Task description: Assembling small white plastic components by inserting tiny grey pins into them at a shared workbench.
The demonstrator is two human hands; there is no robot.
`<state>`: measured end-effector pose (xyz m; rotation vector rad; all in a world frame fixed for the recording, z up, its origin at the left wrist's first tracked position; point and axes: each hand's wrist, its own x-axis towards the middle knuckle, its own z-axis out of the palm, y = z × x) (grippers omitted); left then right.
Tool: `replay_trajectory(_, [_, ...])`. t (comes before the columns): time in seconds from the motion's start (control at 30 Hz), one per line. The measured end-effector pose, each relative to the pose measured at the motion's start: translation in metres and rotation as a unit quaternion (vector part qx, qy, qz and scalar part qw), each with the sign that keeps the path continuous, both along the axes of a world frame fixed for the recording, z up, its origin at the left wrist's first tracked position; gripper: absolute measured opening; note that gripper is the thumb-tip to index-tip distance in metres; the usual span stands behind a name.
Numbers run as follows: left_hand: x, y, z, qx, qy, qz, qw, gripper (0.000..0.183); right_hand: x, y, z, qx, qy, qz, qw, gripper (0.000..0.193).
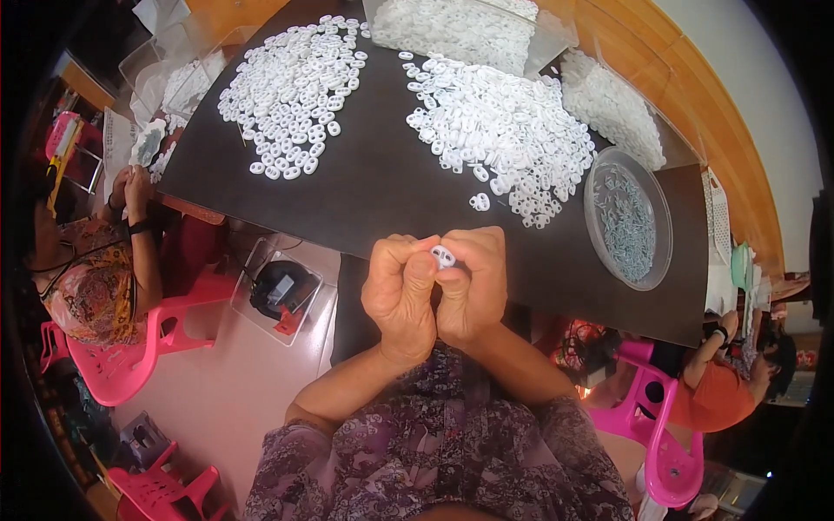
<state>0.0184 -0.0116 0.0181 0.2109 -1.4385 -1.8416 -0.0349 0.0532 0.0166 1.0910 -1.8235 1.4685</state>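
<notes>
Both of my hands meet just past the near edge of the dark table, pinching one small white oval plastic piece [443, 256] with two dark openings. My left hand [400, 291] presses it from the left with thumb and fingers. From the other side, the thumb and forefinger of my right hand [473, 282] close on the same piece. Similar white pieces form a left pile [291, 87] and a larger right pile [508, 122]. A single piece [479, 201] lies apart, nearer to my hands. A round clear tray [594, 227] to the right holds many small greyish-blue pins.
The dark tabletop [373, 174] curves around me. Clear bins [556, 39] of white pieces stand along its far side. At left a person [104, 286] sits by a pink chair [122, 365]; another person in orange [717, 395] is at right. A floor tray [278, 286] holds a black round object.
</notes>
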Motion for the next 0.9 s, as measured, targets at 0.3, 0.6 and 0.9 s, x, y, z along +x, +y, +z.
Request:
replay_trajectory(0.3, [-0.005,0.001,-0.003,0.01,-0.041,-0.009,0.999,0.016,-0.004,0.002,-0.003,0.006,-0.016,-0.014,1.0,0.016])
replay_trajectory(0.6, [-0.03,-0.023,-0.007,-0.182,-0.131,-0.027,0.974,0.016,-0.076,0.093,0.035,0.085,-0.06,-0.176,0.979,0.01])
replay_trajectory(0.9, [-0.085,-0.009,-0.016,-0.547,-0.109,0.053,0.828,0.01,-0.243,0.183,0.114,0.123,0.033,-0.332,0.935,0.013])
